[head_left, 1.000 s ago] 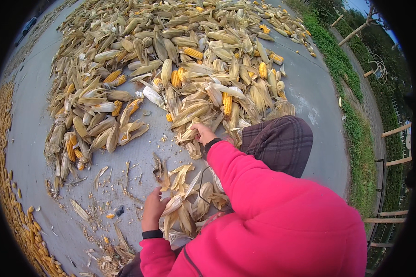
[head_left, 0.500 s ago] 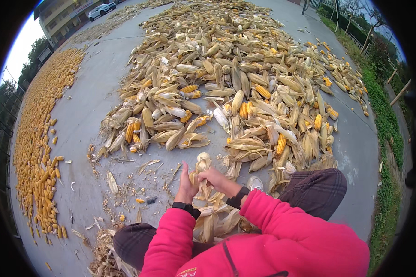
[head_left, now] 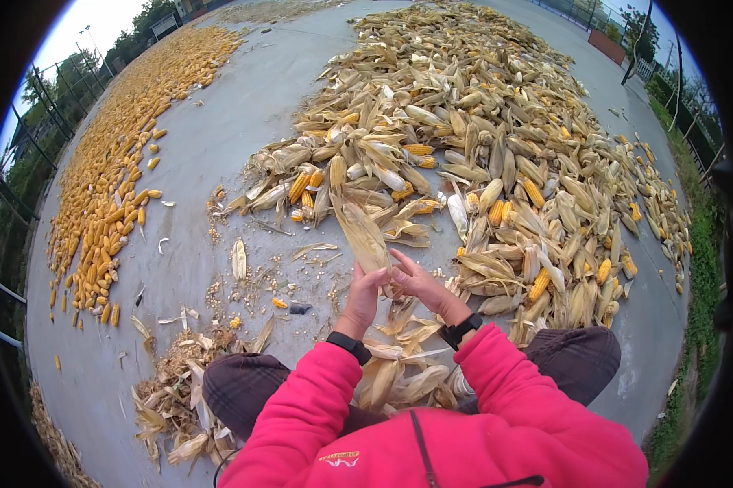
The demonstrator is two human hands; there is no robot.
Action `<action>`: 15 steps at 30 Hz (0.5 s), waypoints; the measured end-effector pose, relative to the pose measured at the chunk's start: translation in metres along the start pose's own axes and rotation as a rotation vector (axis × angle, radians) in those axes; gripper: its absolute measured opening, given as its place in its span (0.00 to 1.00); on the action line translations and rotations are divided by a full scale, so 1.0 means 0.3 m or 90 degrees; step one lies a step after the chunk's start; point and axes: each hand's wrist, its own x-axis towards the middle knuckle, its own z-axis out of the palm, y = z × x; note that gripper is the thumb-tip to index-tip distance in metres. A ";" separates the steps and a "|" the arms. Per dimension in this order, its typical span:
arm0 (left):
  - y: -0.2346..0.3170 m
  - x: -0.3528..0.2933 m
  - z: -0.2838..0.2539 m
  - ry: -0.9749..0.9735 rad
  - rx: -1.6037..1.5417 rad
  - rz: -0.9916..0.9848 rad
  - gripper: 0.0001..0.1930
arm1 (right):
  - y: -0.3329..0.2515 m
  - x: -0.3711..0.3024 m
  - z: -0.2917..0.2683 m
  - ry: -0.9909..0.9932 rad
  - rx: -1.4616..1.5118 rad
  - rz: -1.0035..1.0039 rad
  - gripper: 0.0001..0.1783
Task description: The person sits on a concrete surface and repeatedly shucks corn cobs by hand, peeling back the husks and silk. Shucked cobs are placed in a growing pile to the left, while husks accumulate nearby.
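Note:
Between my two hands is a long ear of corn [head_left: 362,234] in a dry, tan husk, its far end tilted up and away from me. My left hand [head_left: 360,302] is closed round the near end from the left. From the other side, my right hand [head_left: 422,286] grips the same end, with fingers and thumb against the husk. The kernels of this ear are mostly covered. Below my hands, a heap of stripped husks [head_left: 399,382] lies between my legs.
A large pile of corn in husks [head_left: 497,154] spreads ahead and to the right, with some yellow ears showing. Bare yellow cobs [head_left: 114,211] cover the ground at far left. Loose kernels and a dark scrap [head_left: 300,309] lie on the concrete. More husks [head_left: 175,390] are by my left knee.
My view has turned left. The husk between my hands now points away and stands longer above them; my right hand has shifted from across the ear to its right side.

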 end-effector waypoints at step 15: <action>0.276 -0.019 -0.005 0.170 0.273 0.172 0.12 | 0.070 -0.022 0.156 0.021 -0.104 -0.103 0.40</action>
